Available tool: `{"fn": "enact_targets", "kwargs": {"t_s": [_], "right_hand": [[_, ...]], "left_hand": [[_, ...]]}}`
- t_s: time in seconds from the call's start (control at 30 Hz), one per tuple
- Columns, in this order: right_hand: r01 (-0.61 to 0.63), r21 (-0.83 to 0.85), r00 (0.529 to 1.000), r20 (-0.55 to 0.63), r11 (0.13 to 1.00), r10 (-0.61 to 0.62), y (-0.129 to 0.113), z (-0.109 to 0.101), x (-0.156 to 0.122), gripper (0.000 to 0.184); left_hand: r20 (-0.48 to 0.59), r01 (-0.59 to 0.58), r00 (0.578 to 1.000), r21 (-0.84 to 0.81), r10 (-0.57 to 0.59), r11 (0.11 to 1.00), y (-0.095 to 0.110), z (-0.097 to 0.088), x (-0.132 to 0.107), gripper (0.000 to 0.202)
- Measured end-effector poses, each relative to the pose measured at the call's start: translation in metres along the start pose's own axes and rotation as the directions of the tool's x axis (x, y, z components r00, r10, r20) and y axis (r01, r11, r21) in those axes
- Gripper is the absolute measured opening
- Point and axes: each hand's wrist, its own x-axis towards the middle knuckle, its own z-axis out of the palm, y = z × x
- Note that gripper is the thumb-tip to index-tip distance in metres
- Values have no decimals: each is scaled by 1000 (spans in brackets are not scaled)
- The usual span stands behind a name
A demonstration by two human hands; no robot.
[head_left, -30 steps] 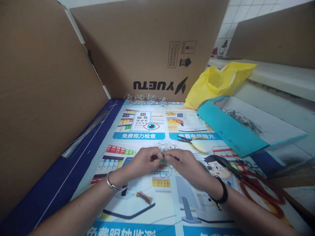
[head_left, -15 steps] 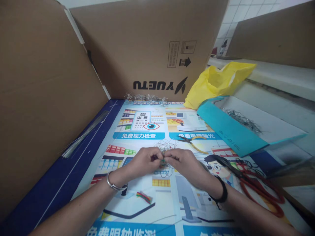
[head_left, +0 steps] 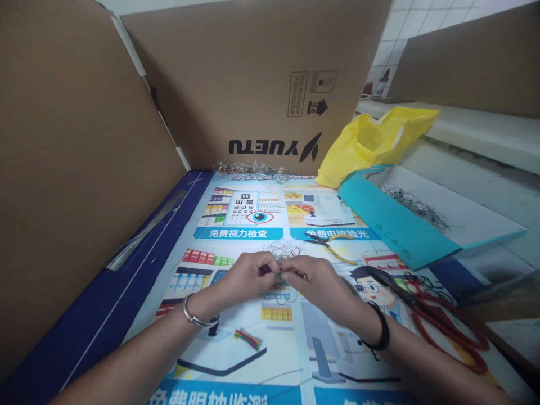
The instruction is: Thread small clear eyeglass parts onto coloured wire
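Observation:
My left hand (head_left: 257,271) and my right hand (head_left: 310,275) meet over the printed sheet, both closed in a pinch. Thin wire, with a small green bit (head_left: 279,276) on it, is between their fingertips; the exact grip is partly hidden by the fingers. Around and beneath the fingertips lies a loose tangle of thin wire loops (head_left: 283,249). Just beyond my right hand rest yellow-handled pliers (head_left: 333,247). Nearer to me, by my left wrist, lies a little bundle of red, yellow and green strips (head_left: 247,338).
Large red-handled scissors (head_left: 439,320) lie beside my right forearm. A blue box (head_left: 400,233) with a heap of wire pieces stands at right, a yellow bag (head_left: 375,140) behind it. Straight wires (head_left: 145,230) lie at left. Cardboard walls (head_left: 253,73) enclose the back and left.
My hands stay together in almost the same place, with only slight finger movement at the wire. Everything else is unchanged.

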Motion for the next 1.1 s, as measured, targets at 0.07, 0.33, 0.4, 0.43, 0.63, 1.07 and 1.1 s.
{"fn": "enact_targets", "kwargs": {"t_s": [0.07, 0.33, 0.4, 0.43, 0.63, 1.07, 1.1], "right_hand": [[97, -70, 991, -86, 993, -103, 3, 5, -2, 11], [312, -361, 886, -224, 879, -407, 6, 15, -8, 16], [300, -378, 893, -212, 876, -397, 5, 15, -7, 17], [296, -382, 896, -207, 876, -393, 5, 15, -7, 17], [315, -377, 887, -209, 871, -411, 6, 14, -6, 18], [442, -530, 837, -47, 724, -545, 7, 6, -10, 25], [446, -517, 838, -45, 731, -544, 7, 6, -10, 24]], "left_hand": [[5, -3, 1000, 5, 3, 1000, 0, 0, 0, 6], [-7, -17, 1000, 18, 17, 1000, -7, 2, 1, 11], [-8, -22, 1000, 29, 22, 999, -7, 2, 2, 12], [-9, -21, 1000, 31, 22, 999, -7, 2, 2, 12], [-11, 33, 999, -50, -33, 998, -3, 0, 1, 11], [-1, 142, 989, -223, -146, 964, -1, 2, 2, 2], [-3, 145, 989, -220, -149, 965, 0, 2, 2, 3]]}}
